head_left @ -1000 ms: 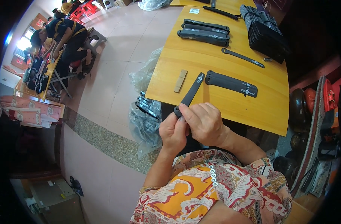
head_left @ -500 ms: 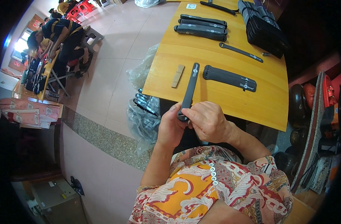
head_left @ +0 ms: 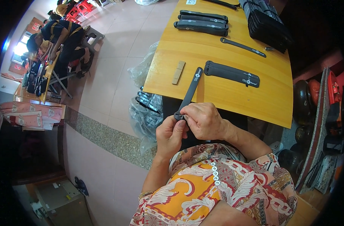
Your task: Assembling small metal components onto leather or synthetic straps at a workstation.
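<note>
A long black strap (head_left: 192, 88) with a light print near its far tip slants up and away over the table's near edge. Its near end, which looks looped, is pinched between my two hands. My left hand (head_left: 169, 138) grips this end from the left, thumb raised beside it. From the right, my right hand (head_left: 205, 121) closes thumb and curled fingers on the same end; the fingertips partly hide it. Beyond the hands a stack of similar straps (head_left: 230, 74) lies fanned on the yellow table (head_left: 270, 101). A short tan strip (head_left: 178, 72) lies left of the held strap.
Farther back are more bundled straps (head_left: 202, 26), a single strap (head_left: 243, 47) and a large dark bundle (head_left: 268, 28). Plastic bags (head_left: 143, 120) sit on the floor by the table's left edge. Another person (head_left: 62, 34) bends over a table at far left.
The strap's far tip leans further right, and its near end has shifted left. My left thumb has slid down off the strap's face. My right hand has moved slightly left.
</note>
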Demonstrator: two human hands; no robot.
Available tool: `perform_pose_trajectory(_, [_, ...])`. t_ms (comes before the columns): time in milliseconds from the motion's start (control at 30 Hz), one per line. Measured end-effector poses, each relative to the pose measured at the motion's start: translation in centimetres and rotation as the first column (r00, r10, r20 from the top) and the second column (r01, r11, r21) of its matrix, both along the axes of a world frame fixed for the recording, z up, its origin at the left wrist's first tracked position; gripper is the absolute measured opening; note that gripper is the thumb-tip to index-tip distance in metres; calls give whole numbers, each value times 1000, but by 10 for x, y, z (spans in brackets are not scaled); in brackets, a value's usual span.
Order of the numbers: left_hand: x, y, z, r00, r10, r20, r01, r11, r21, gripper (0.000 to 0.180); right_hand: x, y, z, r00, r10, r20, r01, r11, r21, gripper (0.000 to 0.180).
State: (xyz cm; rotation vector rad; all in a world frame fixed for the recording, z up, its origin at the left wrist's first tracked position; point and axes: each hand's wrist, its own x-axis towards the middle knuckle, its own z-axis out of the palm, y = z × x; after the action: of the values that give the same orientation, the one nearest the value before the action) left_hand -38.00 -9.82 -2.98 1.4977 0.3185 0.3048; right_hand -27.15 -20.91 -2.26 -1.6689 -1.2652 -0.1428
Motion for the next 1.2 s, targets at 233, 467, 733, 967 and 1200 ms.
perform_pose_trajectory(233, [9, 0, -14, 964, 102, 246, -201, 886, 418, 25, 3, 2, 6, 978, -42, 205, 50, 998, -32, 12])
perform_pose_trajectory(467, [29, 3, 4, 915, 67, 397, -292, 790, 540, 26, 14, 15, 9, 940, -179, 291, 180, 983, 26, 12])
perform_pose_trajectory(733, [4, -14, -23, 944, 120, 308, -197, 952, 233, 11, 53, 2, 23, 955, -296, -18, 296, 955, -23, 8])
perform_pose_trajectory(967, [-1, -18, -21, 955, 166, 245, -143, 984, -108, 10, 35, 3, 27, 998, -17, -64, 22, 996, 85, 10])
perform_pose_trajectory(1200, [-9, -9, 7, 966, 164, 201, 14, 742, -671, 63, 8, 10, 27, 965, 260, 22, -261, 962, 77, 12])
